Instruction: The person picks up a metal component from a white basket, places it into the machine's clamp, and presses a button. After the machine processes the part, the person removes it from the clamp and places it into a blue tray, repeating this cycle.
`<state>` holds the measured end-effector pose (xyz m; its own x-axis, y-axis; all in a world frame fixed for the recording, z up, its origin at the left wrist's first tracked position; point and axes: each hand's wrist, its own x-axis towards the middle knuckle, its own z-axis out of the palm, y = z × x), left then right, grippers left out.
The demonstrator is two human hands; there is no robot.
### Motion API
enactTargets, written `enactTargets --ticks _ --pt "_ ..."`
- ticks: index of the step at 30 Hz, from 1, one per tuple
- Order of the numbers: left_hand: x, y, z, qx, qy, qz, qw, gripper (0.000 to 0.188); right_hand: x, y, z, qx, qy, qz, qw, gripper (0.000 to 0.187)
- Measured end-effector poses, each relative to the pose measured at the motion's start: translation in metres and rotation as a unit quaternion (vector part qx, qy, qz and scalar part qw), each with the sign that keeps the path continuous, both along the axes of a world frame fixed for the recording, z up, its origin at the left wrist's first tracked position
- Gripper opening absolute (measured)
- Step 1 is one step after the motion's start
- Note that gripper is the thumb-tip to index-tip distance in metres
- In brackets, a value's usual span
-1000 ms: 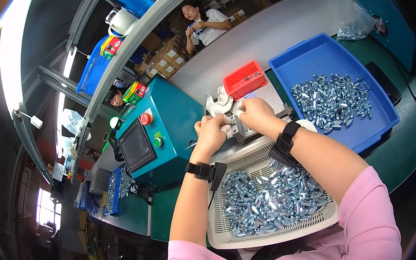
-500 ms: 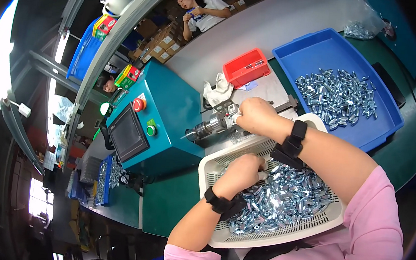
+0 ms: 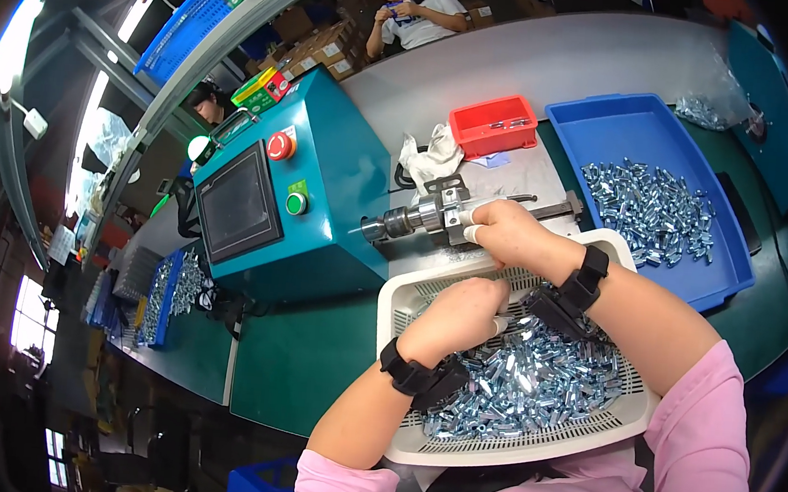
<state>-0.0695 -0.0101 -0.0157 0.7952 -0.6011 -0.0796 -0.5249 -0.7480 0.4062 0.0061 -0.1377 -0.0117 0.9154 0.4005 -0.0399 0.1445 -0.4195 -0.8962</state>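
Left hand (image 3: 458,319): partly curled, knuckles up, fingertips largely hidden; whether it grips anything cannot be determined. Right hand (image 3: 515,233): fingers bent inward and drawn close together; any hold on a part cannot be confirmed.

Surroundings, in descending size. Green work table (image 3: 290,368) carries all equipment. Teal machine (image 3: 344,176), with a dark screen on its sloped face, stands left of the hands. White basket (image 3: 390,316) is nearest the person; the left hand reaches inside it. Blue tray (image 3: 601,133) lies beyond the right hand, to the right. Red bin (image 3: 492,142) sits behind the metal fixture (image 3: 452,209), at which the right hand's fingers are positioned. White cloth (image 3: 434,161) lies left of the bin. Small metal pieces (image 3: 531,389) are heaped loosely in the basket, below the left fingers; similar pieces (image 3: 655,213) occupy the tray.
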Motion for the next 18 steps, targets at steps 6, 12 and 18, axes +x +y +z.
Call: enactTargets --ticks 6,12,18 --pt "0.005 0.002 -0.001 -0.032 0.013 -0.010 0.999 0.014 -0.002 0.001 0.004 -0.012 0.007 0.000 1.000 0.018" --pt "0.011 0.002 -0.007 -0.035 0.001 -0.008 0.999 0.017 0.000 -0.001 0.007 -0.074 -0.077 0.022 0.994 0.021" --pt "0.008 0.004 -0.003 -0.075 -0.009 -0.006 0.997 0.019 0.002 -0.004 0.004 -0.064 -0.176 -0.017 0.982 0.021"
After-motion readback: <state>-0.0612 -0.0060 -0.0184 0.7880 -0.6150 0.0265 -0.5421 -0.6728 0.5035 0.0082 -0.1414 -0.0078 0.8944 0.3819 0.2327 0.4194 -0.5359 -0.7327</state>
